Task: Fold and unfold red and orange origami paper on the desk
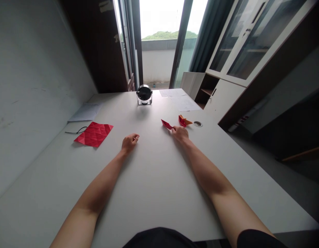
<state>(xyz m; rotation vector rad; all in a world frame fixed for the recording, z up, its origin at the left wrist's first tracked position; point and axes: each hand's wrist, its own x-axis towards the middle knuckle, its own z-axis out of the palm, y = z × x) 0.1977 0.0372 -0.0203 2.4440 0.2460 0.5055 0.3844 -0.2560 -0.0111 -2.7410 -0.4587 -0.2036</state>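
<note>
Where right grip pinches, red fold juts leftward.

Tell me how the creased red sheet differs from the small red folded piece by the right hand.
The sheet lies open and flat; the folded piece is folded narrow. The sheet is far larger than the folded piece. The sheet lies untouched; the right hand holds the folded piece. Both are red paper on the table.

— Anything here that can be read?
— Nothing legible; the sheets at the far end of the table carry faint marks, too small to make out; the small fan has a dark face, any brand there indistinct.
</note>
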